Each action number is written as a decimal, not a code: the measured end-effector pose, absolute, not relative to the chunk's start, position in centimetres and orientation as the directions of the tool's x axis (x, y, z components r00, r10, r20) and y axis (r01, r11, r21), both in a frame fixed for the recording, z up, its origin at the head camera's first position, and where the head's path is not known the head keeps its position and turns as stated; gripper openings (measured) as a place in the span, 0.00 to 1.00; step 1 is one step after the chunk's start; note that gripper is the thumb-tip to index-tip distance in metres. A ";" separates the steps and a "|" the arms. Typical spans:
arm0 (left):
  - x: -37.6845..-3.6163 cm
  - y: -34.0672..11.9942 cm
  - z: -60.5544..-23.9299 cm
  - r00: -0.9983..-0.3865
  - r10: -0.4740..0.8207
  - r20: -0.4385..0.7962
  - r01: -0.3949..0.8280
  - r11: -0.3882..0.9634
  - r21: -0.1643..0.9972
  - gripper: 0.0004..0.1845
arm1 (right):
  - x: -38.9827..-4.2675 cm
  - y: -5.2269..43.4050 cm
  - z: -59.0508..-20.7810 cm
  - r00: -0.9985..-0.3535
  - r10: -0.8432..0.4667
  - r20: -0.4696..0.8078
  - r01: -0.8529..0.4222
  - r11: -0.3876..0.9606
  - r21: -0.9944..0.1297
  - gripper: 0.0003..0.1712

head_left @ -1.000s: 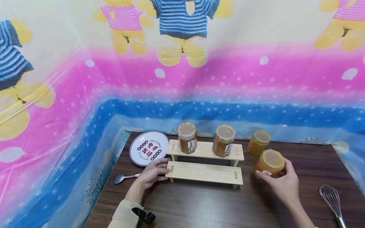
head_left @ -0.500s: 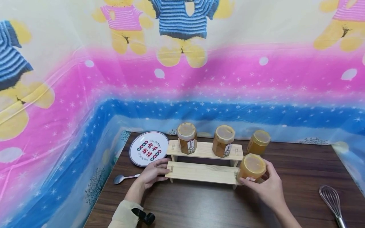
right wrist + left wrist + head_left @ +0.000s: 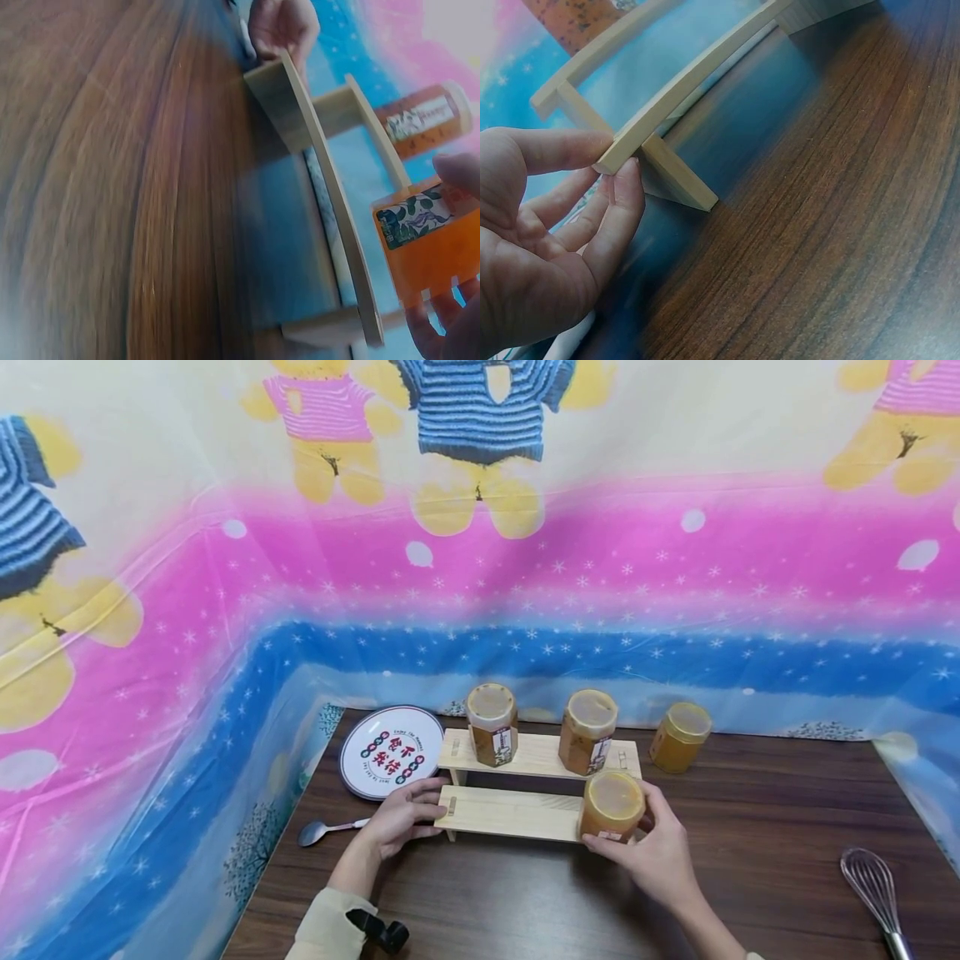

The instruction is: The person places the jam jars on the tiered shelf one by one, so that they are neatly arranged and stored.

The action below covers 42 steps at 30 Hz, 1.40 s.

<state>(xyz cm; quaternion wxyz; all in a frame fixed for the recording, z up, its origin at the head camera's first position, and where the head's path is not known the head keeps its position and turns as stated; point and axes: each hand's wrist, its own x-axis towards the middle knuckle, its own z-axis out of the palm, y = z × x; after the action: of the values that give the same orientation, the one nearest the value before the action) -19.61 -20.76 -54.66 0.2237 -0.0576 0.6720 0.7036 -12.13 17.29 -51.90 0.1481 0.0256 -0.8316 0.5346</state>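
A two-step wooden rack stands on the table. My left hand pinches the left end of its lower board between thumb and fingers, as the left wrist view shows at the board's tip. My right hand grips a honey jar with a yellow lid, fingers and thumb around its sides. That jar is upright over the right part of the lower board, with a small gap beneath it in the right wrist view. On the upper board stand two more jars, one left and one right.
Another honey jar stands on the table right of the rack. A printed plate and a spoon lie to the left. At the far right lies a whisk. A patterned cloth hangs behind the table.
My right hand has carried the honey jar leftward, from beside the rack to over the lower board's right part. My left hand has kept its place on the board's end.
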 end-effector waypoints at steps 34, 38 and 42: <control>-19.6 -20.7 -54.6 -0.894 0.232 -0.382 -0.393 0.001 0.919 0.34 | -15.8 6.5 -51.8 -0.944 -0.061 0.324 -0.329 0.245 -0.912 0.51; -19.6 -20.7 -54.6 -0.892 0.225 -0.392 -0.401 0.005 0.916 0.34 | -15.8 5.8 -51.7 -0.946 -0.062 0.317 -0.322 0.265 -0.909 0.51; -19.6 -20.7 -54.7 -0.892 0.218 -0.397 -0.405 0.007 0.914 0.33 | -15.9 5.1 -51.8 -0.949 -0.062 0.309 -0.314 0.267 -0.911 0.50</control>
<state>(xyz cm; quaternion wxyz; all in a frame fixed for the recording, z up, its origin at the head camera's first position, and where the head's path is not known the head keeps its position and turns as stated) -19.61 -20.66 -54.67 0.2222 -0.0694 0.6740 0.7011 -15.92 5.14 -51.82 0.1065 0.1192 -0.7887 0.5936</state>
